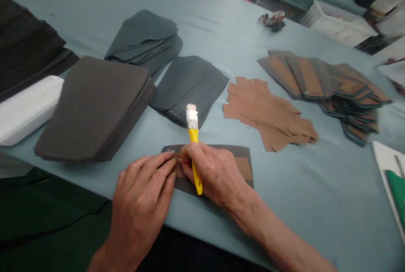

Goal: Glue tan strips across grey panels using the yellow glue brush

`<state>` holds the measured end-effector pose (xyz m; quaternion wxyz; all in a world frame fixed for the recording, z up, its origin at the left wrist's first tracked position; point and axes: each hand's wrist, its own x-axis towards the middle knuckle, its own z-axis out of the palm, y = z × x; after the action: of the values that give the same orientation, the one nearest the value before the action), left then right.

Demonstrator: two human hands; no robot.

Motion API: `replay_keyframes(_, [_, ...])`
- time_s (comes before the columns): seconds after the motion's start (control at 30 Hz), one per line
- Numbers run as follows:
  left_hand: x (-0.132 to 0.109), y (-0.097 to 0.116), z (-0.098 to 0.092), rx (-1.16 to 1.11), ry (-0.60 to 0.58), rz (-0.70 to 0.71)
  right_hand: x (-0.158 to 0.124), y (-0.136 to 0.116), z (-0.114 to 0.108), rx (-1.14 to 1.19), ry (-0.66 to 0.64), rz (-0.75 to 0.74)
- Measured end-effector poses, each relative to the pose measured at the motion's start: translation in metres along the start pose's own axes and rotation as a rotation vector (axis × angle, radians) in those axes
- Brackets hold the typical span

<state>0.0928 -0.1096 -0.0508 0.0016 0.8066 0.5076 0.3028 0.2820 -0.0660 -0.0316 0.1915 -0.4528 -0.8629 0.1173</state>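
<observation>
A dark grey panel (230,150) lies flat near the table's front edge, with a brown strip (243,168) lengthwise across it. My right hand (218,171) grips a paintbrush (193,133) with a yellow handle, its pale-coated bristles pointing up and away. The fingertips of that hand also press at the strip's left part. My left hand (145,192) is closed, its fingertips together on the strip's left end, touching my right fingertips. A whitish smear shows at the panel's left end. The hands hide the strip's middle and part of the panel.
Stacked brown-grey panels (95,107) stand at left, beside a white tray (28,109). Behind are fanned dark panels (190,82) and another dark pile (145,36). Loose brown strips (268,111) lie right of centre. Panels bearing strips (316,78) overlap farther right.
</observation>
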Motion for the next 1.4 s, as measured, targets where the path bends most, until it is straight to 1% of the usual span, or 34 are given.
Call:
replay_keyframes(0.1, [-0.003, -0.004, 0.003, 0.002, 0.015, 0.014, -0.006, 0.001, -0.012, -0.02, -0.007, 0.024])
replay_keyframes(0.2, [-0.004, -0.006, 0.005, -0.023, 0.005, 0.005, -0.018, 0.01, -0.032, 0.003, 0.006, 0.067])
replay_keyframes(0.27, [-0.004, -0.006, 0.004, -0.031, 0.005, -0.006, -0.028, 0.02, -0.048, 0.077, 0.02, 0.14])
replay_keyframes(0.33, [-0.004, -0.005, 0.004, -0.025, 0.008, -0.014, -0.039, 0.03, -0.062, 0.205, 0.024, 0.241])
replay_keyframes(0.43, [-0.003, -0.005, 0.005, -0.009, 0.005, -0.011, -0.052, 0.041, -0.074, 0.314, 0.041, 0.326])
replay_keyframes(0.53, [-0.003, -0.004, 0.005, -0.021, -0.001, 0.001, -0.062, 0.046, -0.075, 0.375, 0.069, 0.359])
replay_keyframes(0.63, [-0.002, 0.0, 0.001, 0.003, -0.008, -0.002, -0.067, 0.046, -0.071, 0.452, 0.126, 0.395])
replay_keyframes(0.73, [0.004, 0.011, -0.004, 0.046, -0.003, -0.005, -0.069, 0.047, -0.069, 0.502, 0.186, 0.436])
replay_keyframes(0.83, [0.015, 0.03, -0.005, -0.065, -0.003, 0.046, -0.071, 0.049, -0.07, 0.52, 0.216, 0.461])
replay_keyframes(0.93, [0.025, 0.049, 0.002, -0.21, -0.081, 0.091, -0.073, 0.051, -0.07, 0.54, 0.247, 0.473])
replay_keyframes(1.0, [0.031, 0.059, 0.009, -0.231, -0.126, 0.121, -0.074, 0.052, -0.068, 0.559, 0.27, 0.479])
replay_keyframes(1.1, [0.038, 0.072, 0.022, -0.214, -0.152, 0.143, -0.075, 0.052, -0.066, 0.598, 0.298, 0.502])
replay_keyframes(1.2, [0.044, 0.081, 0.032, -0.176, -0.223, 0.135, -0.077, 0.052, -0.064, 0.625, 0.319, 0.516])
replay_keyframes(1.4, [0.054, 0.091, 0.04, -0.061, -0.268, 0.149, -0.082, 0.054, -0.06, 0.66, 0.347, 0.515])
